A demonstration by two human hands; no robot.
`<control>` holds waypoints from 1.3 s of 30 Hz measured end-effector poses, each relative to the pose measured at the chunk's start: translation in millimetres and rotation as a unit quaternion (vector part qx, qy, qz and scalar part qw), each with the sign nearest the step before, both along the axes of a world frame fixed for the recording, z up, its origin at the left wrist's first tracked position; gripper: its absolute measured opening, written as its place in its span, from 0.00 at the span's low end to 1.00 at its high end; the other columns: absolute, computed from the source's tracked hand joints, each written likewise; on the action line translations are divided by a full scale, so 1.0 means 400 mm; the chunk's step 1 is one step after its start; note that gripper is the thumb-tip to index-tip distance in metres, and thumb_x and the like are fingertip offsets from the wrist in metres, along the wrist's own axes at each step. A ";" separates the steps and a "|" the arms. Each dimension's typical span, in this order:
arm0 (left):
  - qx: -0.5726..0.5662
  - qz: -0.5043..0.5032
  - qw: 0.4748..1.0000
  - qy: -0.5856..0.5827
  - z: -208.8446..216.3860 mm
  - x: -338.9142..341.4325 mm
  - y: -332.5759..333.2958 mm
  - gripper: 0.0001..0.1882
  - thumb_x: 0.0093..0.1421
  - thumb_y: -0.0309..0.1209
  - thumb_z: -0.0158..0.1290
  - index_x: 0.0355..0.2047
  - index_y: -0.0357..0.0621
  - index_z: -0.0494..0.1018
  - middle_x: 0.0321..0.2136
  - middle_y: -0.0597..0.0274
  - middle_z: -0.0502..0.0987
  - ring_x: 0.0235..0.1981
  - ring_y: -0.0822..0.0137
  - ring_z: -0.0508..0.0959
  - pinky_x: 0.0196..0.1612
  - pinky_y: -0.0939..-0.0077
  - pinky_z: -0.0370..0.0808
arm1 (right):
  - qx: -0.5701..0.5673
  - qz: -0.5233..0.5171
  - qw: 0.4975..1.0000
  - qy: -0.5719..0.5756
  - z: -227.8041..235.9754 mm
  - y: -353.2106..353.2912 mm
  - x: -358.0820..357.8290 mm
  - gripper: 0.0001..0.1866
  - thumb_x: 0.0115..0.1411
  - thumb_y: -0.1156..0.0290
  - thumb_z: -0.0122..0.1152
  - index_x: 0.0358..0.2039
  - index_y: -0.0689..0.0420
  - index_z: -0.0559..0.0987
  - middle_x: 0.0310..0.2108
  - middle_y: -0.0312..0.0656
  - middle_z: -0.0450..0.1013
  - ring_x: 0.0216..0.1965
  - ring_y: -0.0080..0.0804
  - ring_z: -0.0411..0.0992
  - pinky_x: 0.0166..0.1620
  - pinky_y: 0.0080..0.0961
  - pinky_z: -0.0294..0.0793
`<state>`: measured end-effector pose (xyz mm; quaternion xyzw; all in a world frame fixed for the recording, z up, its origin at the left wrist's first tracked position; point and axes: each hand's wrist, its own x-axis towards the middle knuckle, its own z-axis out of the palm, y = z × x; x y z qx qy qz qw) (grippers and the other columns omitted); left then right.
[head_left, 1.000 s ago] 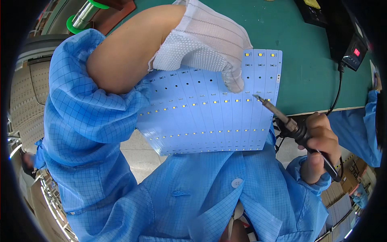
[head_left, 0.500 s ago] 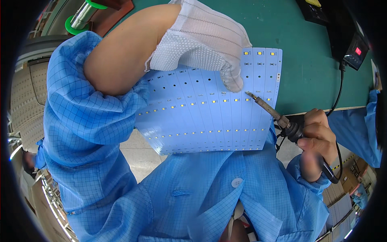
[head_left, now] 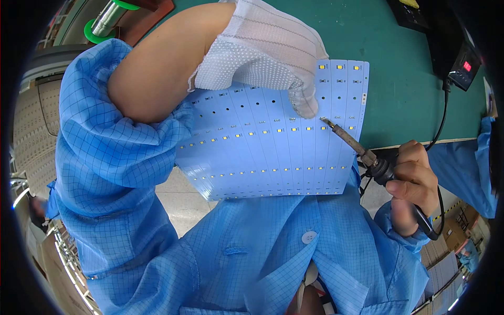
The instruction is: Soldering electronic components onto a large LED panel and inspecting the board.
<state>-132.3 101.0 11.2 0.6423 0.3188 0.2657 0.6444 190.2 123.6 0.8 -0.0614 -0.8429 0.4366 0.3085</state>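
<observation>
Here, the pale blue board lies under the gloved fingertips of the left hand and spreads from them toward the blue coat. Thin lines divide it into long narrow strips, crossed by rows of small yellow LEDs, dark round holes and tiny components; glare whitens the corner farthest left of the fingers on the near side. One fingertip rests on its face; whether the others are apart or pinching cannot be told, since the glove hides them. The bare right hand has its fingers wrapped around the soldering iron, whose brownish metal shaft slants away from them. Its tip sits just right of the left fingertip, at a component row; contact is unclear. Beyond the left fingers stretches the green tabletop.
</observation>
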 end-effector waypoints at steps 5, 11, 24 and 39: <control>0.182 -0.065 0.973 0.129 0.014 -0.004 0.014 0.15 0.55 0.27 0.46 0.43 0.45 0.74 0.45 0.51 0.72 0.46 0.59 0.72 0.47 0.73 0.70 | -0.001 0.005 1.000 0.002 -0.007 0.008 -0.007 0.10 0.49 0.68 0.58 0.31 0.58 0.76 0.19 0.41 0.67 0.22 0.32 0.59 0.26 0.28 0.58; 0.392 -0.141 0.867 0.274 0.025 0.010 0.031 0.14 0.49 0.33 0.53 0.38 0.53 0.78 0.43 0.54 0.73 0.46 0.60 0.72 0.43 0.74 0.72 | 0.019 0.004 1.000 0.004 -0.002 0.008 0.000 0.10 0.50 0.68 0.57 0.31 0.58 0.76 0.19 0.41 0.67 0.22 0.32 0.60 0.25 0.29 0.57; 0.393 -0.099 0.843 0.353 0.043 0.041 0.017 0.13 0.48 0.31 0.53 0.34 0.61 0.79 0.40 0.61 0.76 0.41 0.62 0.75 0.38 0.79 0.74 | 0.033 0.000 0.999 -0.002 -0.009 0.005 0.009 0.08 0.51 0.68 0.58 0.30 0.57 0.76 0.20 0.42 0.66 0.23 0.33 0.60 0.27 0.31 0.58; 0.462 -0.131 0.837 0.262 0.022 0.021 0.036 0.14 0.49 0.31 0.49 0.36 0.52 0.78 0.35 0.56 0.75 0.42 0.57 0.74 0.39 0.72 0.74 | 0.041 0.005 0.999 -0.010 -0.005 0.004 0.011 0.08 0.52 0.68 0.57 0.31 0.57 0.76 0.20 0.42 0.67 0.24 0.33 0.61 0.28 0.31 0.58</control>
